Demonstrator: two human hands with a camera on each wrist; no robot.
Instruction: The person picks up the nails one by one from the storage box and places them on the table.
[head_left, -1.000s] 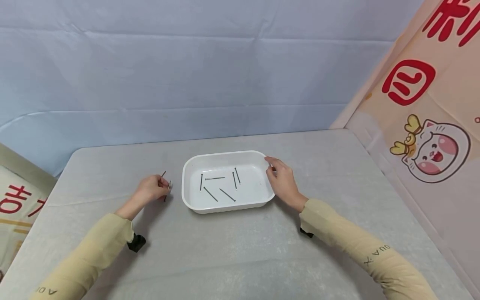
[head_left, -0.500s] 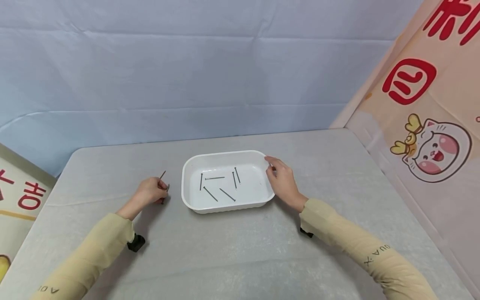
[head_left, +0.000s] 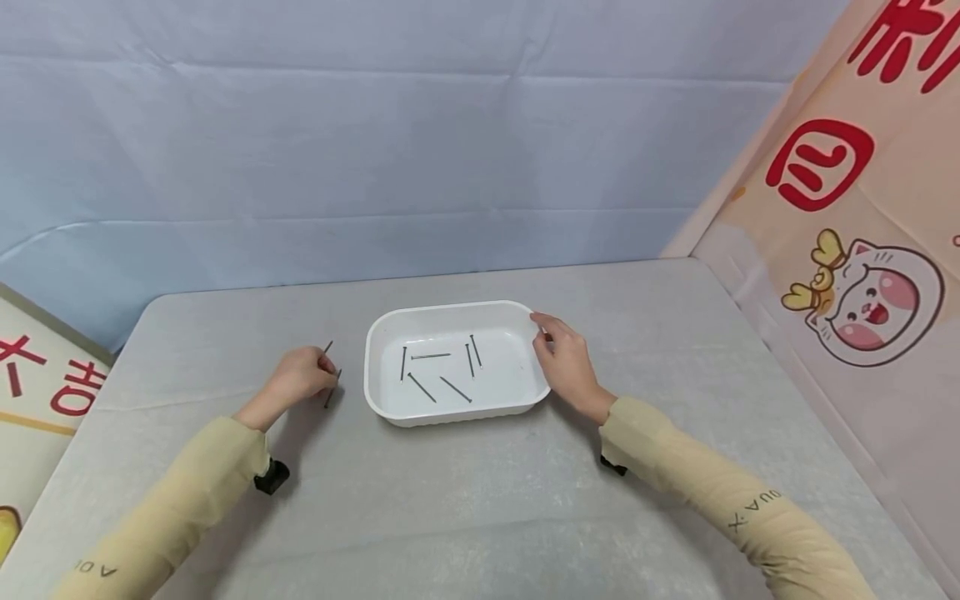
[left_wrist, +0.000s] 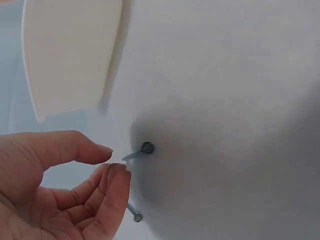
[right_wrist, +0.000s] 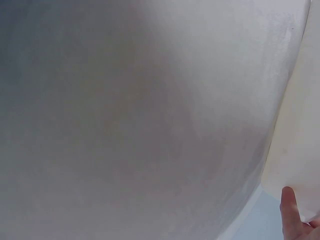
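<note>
A white plastic tray [head_left: 450, 307] sits mid-table with several dark nails [head_left: 456, 389] lying in it. My right hand [head_left: 546, 337] grips its right rim; in the right wrist view only a fingertip [right_wrist: 289, 207] shows against the tray wall [right_wrist: 300, 125]. Left of the tray, my left hand [head_left: 324, 375] has curled fingers, and thumb and forefinger pinch the tip of a nail [left_wrist: 140, 151] whose head rests on the table. That nail [head_left: 332, 389] slants beside the hand. A second loose nail [head_left: 327, 346] lies just beyond it, its head [left_wrist: 137, 217] visible by my finger. The tray [left_wrist: 70, 50] is close by.
The grey cloth-covered table [head_left: 480, 500] has rounded far corners and a blue backdrop behind it. A printed banner [head_left: 855, 250] hangs along the right edge. A poster [head_left: 37, 392] leans at the far left.
My left hand has shifted slightly left and lowered, and the nail in its fingers now slants down onto the table. The right hand and tray have not moved.
</note>
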